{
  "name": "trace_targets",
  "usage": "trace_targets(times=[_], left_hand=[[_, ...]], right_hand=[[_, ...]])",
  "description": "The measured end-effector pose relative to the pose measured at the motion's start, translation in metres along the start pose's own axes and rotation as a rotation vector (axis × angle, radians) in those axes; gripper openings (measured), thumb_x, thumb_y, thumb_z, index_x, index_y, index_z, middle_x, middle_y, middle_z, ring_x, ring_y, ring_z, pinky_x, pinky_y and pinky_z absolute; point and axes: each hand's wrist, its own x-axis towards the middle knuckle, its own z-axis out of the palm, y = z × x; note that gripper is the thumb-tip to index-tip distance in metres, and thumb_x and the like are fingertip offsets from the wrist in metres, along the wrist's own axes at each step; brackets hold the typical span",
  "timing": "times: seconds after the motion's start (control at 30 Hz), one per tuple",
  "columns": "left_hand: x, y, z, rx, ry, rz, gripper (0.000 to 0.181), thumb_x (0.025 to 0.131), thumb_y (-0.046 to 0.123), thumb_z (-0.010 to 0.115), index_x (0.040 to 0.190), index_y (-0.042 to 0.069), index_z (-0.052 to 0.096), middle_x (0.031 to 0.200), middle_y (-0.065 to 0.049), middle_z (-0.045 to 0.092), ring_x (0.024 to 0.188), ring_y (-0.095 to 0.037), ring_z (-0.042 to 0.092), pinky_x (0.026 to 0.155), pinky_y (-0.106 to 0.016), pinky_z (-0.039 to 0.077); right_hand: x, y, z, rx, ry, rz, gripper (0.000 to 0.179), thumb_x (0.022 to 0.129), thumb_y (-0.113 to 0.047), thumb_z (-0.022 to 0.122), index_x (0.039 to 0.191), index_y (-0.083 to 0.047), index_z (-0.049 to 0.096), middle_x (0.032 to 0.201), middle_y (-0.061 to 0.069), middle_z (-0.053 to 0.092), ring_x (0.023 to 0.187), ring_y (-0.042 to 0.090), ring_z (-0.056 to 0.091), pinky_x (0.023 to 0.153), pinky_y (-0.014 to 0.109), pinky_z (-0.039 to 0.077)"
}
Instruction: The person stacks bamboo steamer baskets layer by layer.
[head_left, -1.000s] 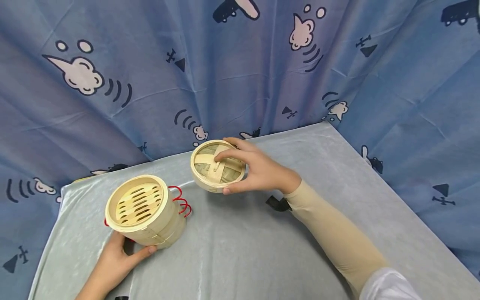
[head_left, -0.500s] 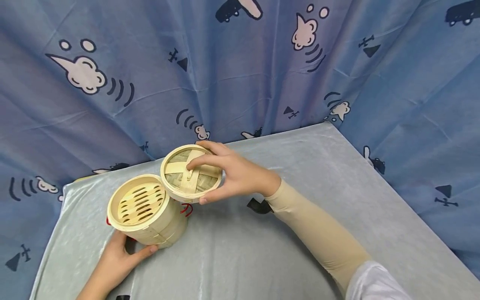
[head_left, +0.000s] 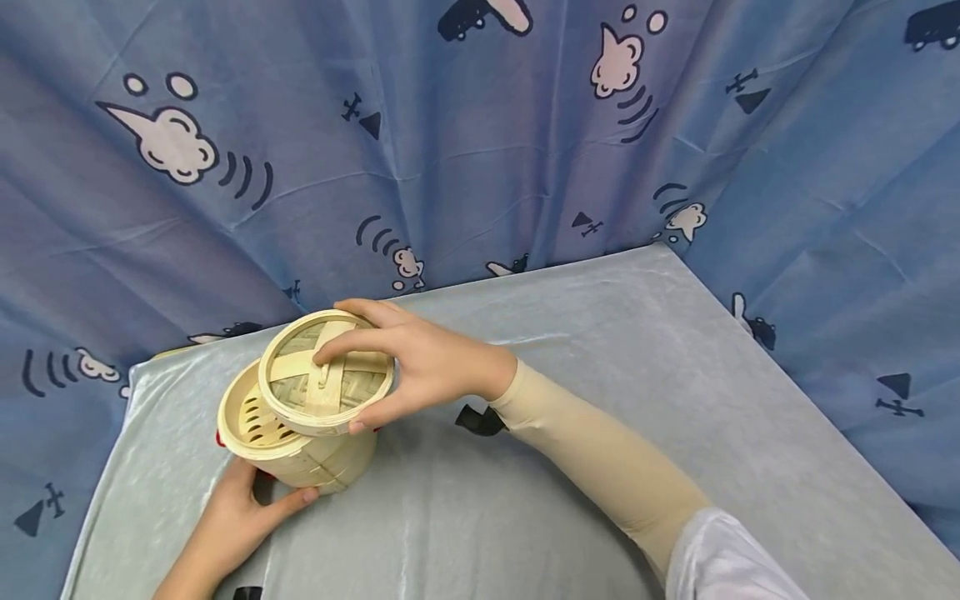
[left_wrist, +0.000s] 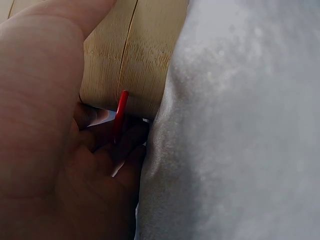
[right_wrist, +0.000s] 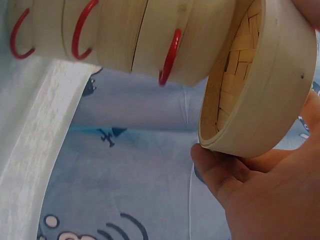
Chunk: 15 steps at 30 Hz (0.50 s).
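Observation:
A bamboo steamer (head_left: 337, 462) of stacked round baskets stands at the left of the table, with slats showing inside its top basket. My left hand (head_left: 238, 518) holds its lower near side, thumb in front and fingers around the far left; the left wrist view shows a red handle (left_wrist: 120, 116) by the fingers. My right hand (head_left: 420, 354) grips the round woven lid (head_left: 300, 392) by its rim, one finger at the small loop on top. Tilted, the lid covers the right part of the opening. In the right wrist view the lid's woven underside (right_wrist: 240, 75) faces the top basket.
Grey velvety cloth (head_left: 525, 500) covers the table. A blue printed curtain (head_left: 480, 150) hangs along the back and right edges. Black straps (head_left: 480, 420) show near the right wrist and at the left wrist. Red handles (right_wrist: 170, 57) stick out from the steamer's sides.
My right hand has carried the lid leftward and slightly toward me, from beside the steamer to over its opening. The left hand and the steamer have stayed in place.

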Motion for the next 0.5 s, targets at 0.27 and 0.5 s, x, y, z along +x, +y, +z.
trace_targets(times=[0.27,0.5], left_hand=[[0.001,-0.003,0.000,0.010,-0.012,-0.023,0.102,0.068,0.028,0.094,0.151,0.035,0.035,0.146,0.002,0.044,0.128,0.004,0.038,0.098,-0.005,0.024],[0.000,-0.002,-0.002,0.011,-0.021,-0.036,0.101,0.071,0.031,0.092,0.152,0.036,0.032,0.147,0.001,0.043,0.130,0.003,0.036,0.099,-0.004,0.023]], right_hand=[[0.017,-0.003,0.009,-0.022,-0.064,0.001,0.069,0.071,-0.070,0.075,0.130,-0.037,0.061,0.151,0.004,0.034,0.137,0.010,0.030,0.110,0.023,0.025],[0.034,-0.004,0.013,-0.030,-0.117,-0.015,0.069,0.072,-0.070,0.074,0.130,-0.035,0.062,0.149,0.005,0.037,0.136,0.011,0.032,0.111,0.021,0.023]])
